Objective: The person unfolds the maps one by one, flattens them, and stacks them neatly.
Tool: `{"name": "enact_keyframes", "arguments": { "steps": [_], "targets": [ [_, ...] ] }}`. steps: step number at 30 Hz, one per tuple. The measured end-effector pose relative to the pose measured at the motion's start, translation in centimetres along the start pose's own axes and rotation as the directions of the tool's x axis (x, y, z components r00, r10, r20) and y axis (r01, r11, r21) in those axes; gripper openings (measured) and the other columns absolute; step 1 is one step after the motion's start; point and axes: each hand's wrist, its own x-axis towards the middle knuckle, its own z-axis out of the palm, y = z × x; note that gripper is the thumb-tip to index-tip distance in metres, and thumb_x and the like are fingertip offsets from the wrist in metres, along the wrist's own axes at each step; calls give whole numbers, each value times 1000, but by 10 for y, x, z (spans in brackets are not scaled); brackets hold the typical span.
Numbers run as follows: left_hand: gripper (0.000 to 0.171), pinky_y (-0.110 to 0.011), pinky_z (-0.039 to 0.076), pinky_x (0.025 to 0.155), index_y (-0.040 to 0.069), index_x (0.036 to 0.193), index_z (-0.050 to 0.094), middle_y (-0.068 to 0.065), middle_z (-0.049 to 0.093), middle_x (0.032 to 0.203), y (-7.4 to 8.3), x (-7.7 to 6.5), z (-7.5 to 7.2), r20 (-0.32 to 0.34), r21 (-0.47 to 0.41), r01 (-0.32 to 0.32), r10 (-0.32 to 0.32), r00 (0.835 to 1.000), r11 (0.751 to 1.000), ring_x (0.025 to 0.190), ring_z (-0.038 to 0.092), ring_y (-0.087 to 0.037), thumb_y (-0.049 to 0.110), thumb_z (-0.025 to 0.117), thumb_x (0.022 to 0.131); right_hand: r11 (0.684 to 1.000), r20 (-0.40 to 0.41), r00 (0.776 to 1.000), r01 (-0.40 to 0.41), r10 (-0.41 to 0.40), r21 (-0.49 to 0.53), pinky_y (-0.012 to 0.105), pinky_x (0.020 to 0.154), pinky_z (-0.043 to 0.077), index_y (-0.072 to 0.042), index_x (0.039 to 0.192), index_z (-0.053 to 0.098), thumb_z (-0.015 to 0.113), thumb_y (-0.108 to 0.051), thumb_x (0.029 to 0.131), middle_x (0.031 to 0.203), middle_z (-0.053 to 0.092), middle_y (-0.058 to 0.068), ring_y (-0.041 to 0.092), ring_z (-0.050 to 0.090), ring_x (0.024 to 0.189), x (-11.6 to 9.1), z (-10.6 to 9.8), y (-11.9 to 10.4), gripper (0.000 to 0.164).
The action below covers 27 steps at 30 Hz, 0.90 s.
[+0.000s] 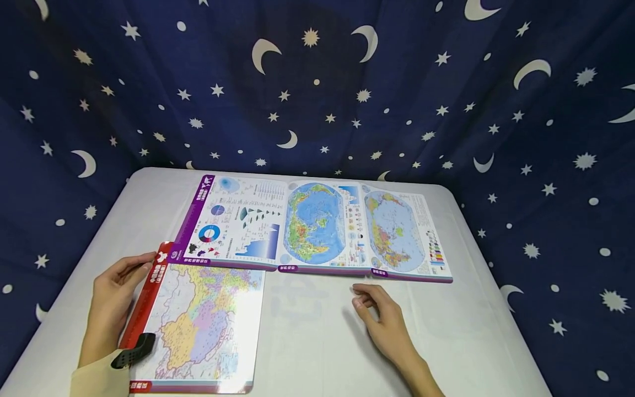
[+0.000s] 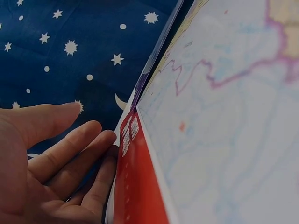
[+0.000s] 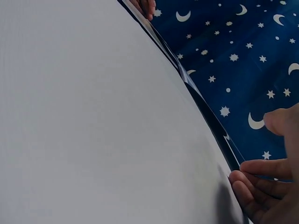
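Observation:
On the left of the table lies a folded map [image 1: 213, 325] with a red strip down its left side and coloured provinces. My left hand [image 1: 109, 298] is at its upper left edge, fingertips touching or very near the red strip [image 2: 140, 186]. In the left wrist view, the thumb stands apart from loosely bent fingers. A purple-edged world map [image 1: 317, 220], unfolded into three panels, lies behind, its lower left part over the red map's top. My right hand [image 1: 389, 325] hovers before the right panels, fingers loosely curled, holding nothing.
A white-covered table [image 1: 317, 353] carries both maps. Dark blue cloth [image 1: 317, 110] with moons and stars hangs behind and at both sides. A black wrist mount [image 1: 136, 351] sits at my left cuff, above the red map's left edge.

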Motion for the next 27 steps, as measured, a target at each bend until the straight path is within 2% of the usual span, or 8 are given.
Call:
{"name": "enact_keyframes", "arguments": {
  "steps": [5,10,20,27],
  "targets": [
    [50,-5,48,83,2,134,58,0,64,130,-3,-2,1,1,-46,-47,47,999,998,108,62,-7,25,71,92,1000,28,1000,0,0,-7,23,82,51,-16,128,62,60,-31,100,116,64,-5,5,61,89,0,7,-4,32],
    [48,-7,50,84,-3,132,58,-2,66,127,-4,-4,4,5,-90,-76,77,997,993,106,64,-8,19,72,91,1000,35,999,2,-2,4,24,81,51,-16,127,62,61,-32,99,110,64,-6,4,60,88,0,14,-9,32],
    [51,-11,54,77,4,132,61,3,66,127,-2,-13,1,-25,-26,11,-12,1000,1000,105,62,-10,28,75,89,999,90,995,34,-37,36,24,83,51,-17,127,62,61,-36,99,108,61,-5,2,57,90,0,35,-31,34],
    [50,-12,54,79,1,131,60,0,66,129,-3,-17,6,-28,-83,-9,7,1000,997,105,63,-11,24,75,89,999,112,994,12,-17,42,23,83,50,-19,127,62,62,-40,97,107,60,-7,4,57,90,-1,44,-40,36]
  ]
}}
